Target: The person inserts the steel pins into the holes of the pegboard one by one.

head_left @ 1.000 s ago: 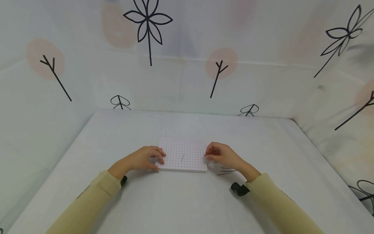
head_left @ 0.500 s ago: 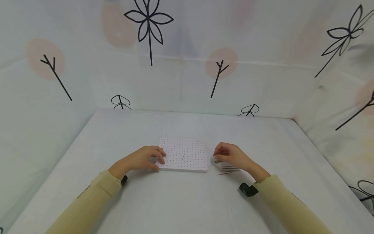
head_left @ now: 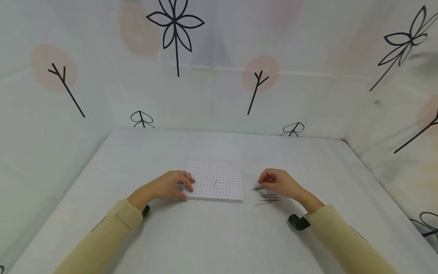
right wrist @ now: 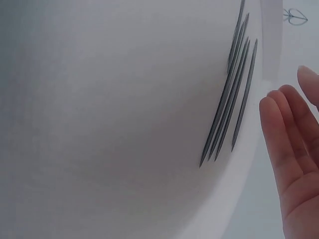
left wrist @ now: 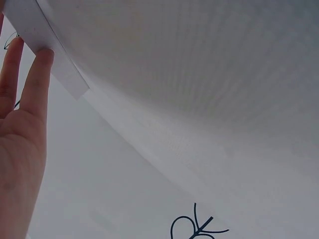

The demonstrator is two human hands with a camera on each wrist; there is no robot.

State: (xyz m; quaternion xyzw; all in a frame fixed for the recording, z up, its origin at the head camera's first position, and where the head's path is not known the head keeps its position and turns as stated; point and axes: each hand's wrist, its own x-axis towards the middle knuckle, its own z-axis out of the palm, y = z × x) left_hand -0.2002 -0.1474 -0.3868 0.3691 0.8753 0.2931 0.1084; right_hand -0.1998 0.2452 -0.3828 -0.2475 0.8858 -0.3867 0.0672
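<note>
A white pegboard [head_left: 227, 176] with rows of small holes lies on the table; one thin dark stick [head_left: 215, 184] stands tilted in it. My left hand [head_left: 167, 185] grips its left side, fingers curled over the edge and thumb at the near corner. In the left wrist view, fingertips touch the board's side face [left wrist: 42, 35]. My right hand [head_left: 278, 182] hovers over several loose sticks [head_left: 270, 200] to the right of the board. Those sticks [right wrist: 244, 94] are dark, pointed at both ends and roughly parallel. Nothing shows between the right fingers in the right wrist view.
A white cloth covers the table [head_left: 205, 236]. Behind it and at both sides hang white curtains [head_left: 212, 99] printed with black flowers and twigs. Dark wrist cameras [head_left: 299, 222] sit by the cuffs, low over the table.
My right hand has moved right, away from the board's right edge, to above the loose sticks, uncovering more of them. My left hand has kept its grip on the board.
</note>
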